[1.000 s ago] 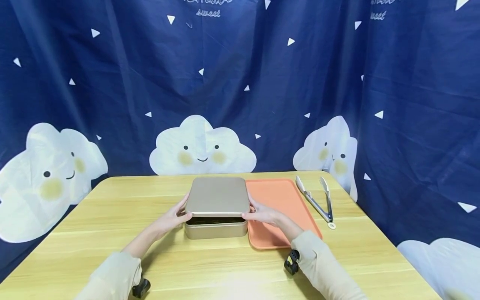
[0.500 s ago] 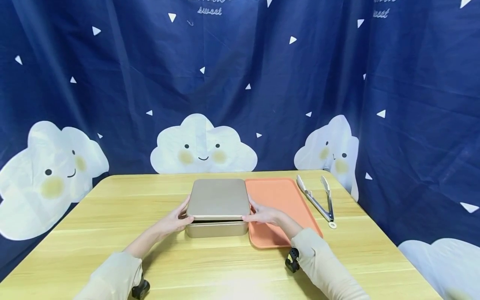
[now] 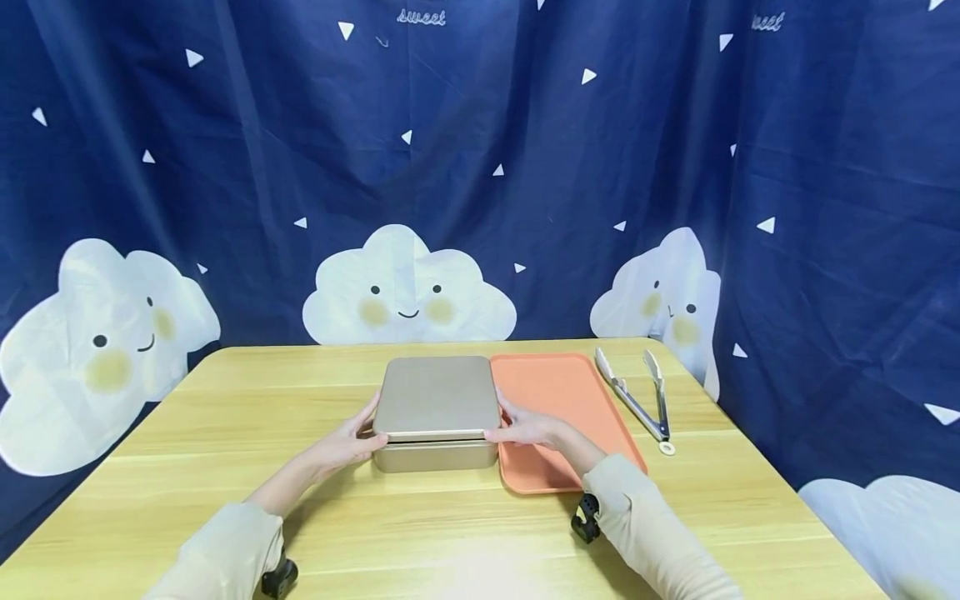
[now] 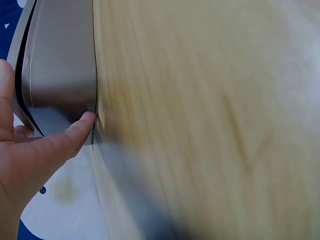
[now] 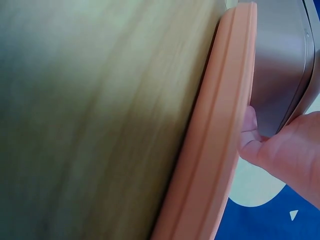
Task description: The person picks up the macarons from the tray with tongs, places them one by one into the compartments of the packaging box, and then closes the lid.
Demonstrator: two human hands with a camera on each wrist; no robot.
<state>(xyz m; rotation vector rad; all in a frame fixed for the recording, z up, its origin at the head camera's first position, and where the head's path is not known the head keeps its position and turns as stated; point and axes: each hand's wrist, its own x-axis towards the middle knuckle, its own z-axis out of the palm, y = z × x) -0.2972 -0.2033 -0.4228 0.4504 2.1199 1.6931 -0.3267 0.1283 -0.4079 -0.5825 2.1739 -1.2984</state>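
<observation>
A rectangular champagne-coloured metal box (image 3: 437,457) stands on the table, its matching lid (image 3: 438,398) lying over it with a thin dark gap along the front. My left hand (image 3: 343,447) grips the lid's left side, thumb at the front left corner. On the opposite side my right hand (image 3: 528,428) holds the lid with its thumb at the front right corner. In the left wrist view a fingertip (image 4: 86,118) touches the box wall low down, near the table. The right wrist view shows fingers between the box wall (image 5: 277,70) and the tray edge. The box's inside is hidden.
An orange tray (image 3: 558,400) lies right beside the box, partly under my right forearm. Farther right, metal tongs (image 3: 637,408) lie spread on the wooden table (image 3: 360,533). A dark blue curtain (image 3: 450,183) with cloud faces hangs behind the table.
The front of the lid has come down onto the box, narrowing the wide dark opening to a thin gap. Both hands have stayed at the lid's sides. The head view has tilted slightly down.
</observation>
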